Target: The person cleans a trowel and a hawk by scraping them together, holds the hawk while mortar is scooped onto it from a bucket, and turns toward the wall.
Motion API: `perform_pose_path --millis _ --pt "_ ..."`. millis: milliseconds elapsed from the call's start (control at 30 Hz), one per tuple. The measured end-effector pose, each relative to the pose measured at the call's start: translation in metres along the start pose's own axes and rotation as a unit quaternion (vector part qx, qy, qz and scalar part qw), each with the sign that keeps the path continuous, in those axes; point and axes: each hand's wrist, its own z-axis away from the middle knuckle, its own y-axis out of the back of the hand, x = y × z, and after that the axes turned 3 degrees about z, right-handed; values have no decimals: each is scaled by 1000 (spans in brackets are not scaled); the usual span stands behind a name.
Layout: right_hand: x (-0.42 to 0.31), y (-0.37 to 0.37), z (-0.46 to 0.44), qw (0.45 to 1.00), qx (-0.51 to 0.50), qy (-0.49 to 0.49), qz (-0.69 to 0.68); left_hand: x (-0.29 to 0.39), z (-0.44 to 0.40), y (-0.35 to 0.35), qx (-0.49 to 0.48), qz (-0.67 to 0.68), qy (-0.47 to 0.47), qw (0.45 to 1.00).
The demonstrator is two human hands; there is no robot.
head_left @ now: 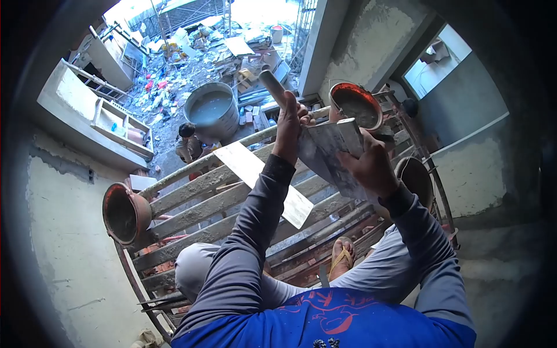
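We sit over a slatted platform (194,206), both hands raised above its far right part. Our left hand (290,124) has its grip closed round a thick grey handle (272,89), which sticks up past the fingers. Our right hand (374,165) has its grip closed at a flat grey tool (342,174) with a pale handle (350,137), one digit lying along the tool's face; we cannot tell exactly how the fingers wrap beneath. The flat tool is held tilted between our hands. Just beyond the right hand stands an orange-rimmed bucket (355,110) holding grey material; a dark bucket (414,181) is nearer us on the right, and another bucket (126,213) tilts at the platform's left end. A pale board (264,182) lies slantwise across the slats. Below, another person (187,142) is beside a large tub (212,113) of grey liquid.
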Motion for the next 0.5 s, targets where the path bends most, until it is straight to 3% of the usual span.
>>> perform_pose_path --millis 100,200,333,367,467,500 --pt "-15 20 -4 999 27 -13 -30 4 1 5 15 1 1 1000" --pt "-6 22 -3 984 44 -57 -165 12 6 -3 15 22 8 1000" --pt "-6 -3 -1 998 21 13 53 5 3 0 18 -28 2 999" --pt "-5 2 -4 999 27 23 34 4 -1 1 21 4 24 999" --pt "-17 34 -13 983 9 -86 -164 17 5 -3 -4 15 -11 1000" --pt "-26 43 -14 946 -4 -172 -274 20 4 -3 -1 24 0 1000"
